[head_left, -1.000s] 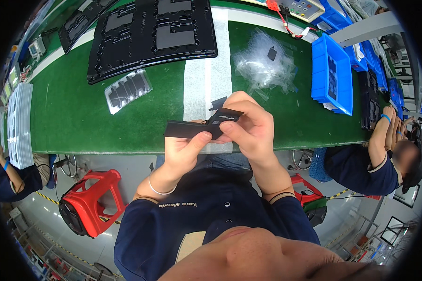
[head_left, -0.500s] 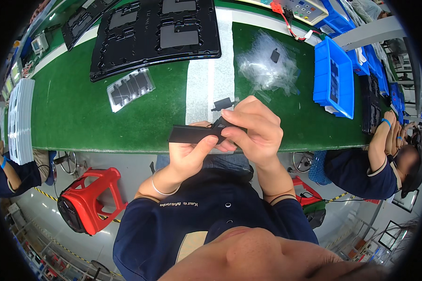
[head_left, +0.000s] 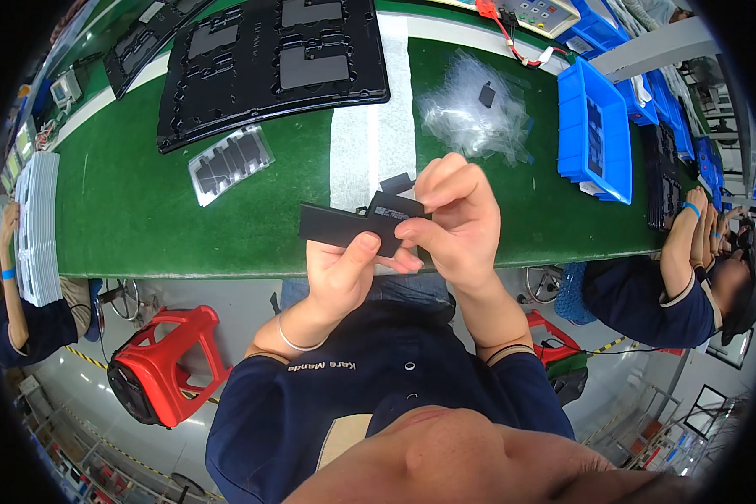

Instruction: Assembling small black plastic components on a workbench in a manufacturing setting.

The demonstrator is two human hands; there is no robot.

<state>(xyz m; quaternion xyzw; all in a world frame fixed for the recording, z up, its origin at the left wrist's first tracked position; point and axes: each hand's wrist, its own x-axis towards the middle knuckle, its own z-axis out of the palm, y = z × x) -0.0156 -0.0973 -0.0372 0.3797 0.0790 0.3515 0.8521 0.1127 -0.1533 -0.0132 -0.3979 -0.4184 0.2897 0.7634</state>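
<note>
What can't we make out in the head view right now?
All in the head view:
Black part, underside: faces away from the camera.
Its print: too small.
Left hand, some fingers: behind the part.
Right hand, whether it pinches anything at the part's edge: too small.
Large tray, far side: cut off by the top edge.

Looks like factory assembly workshop: has green workbench (head_left: 160,227), moulded parts tray (head_left: 256,102), blue plastic bin (head_left: 572,126), yellow-black floor tape (head_left: 86,357), navy-shirted co-worker (head_left: 638,304).
</note>
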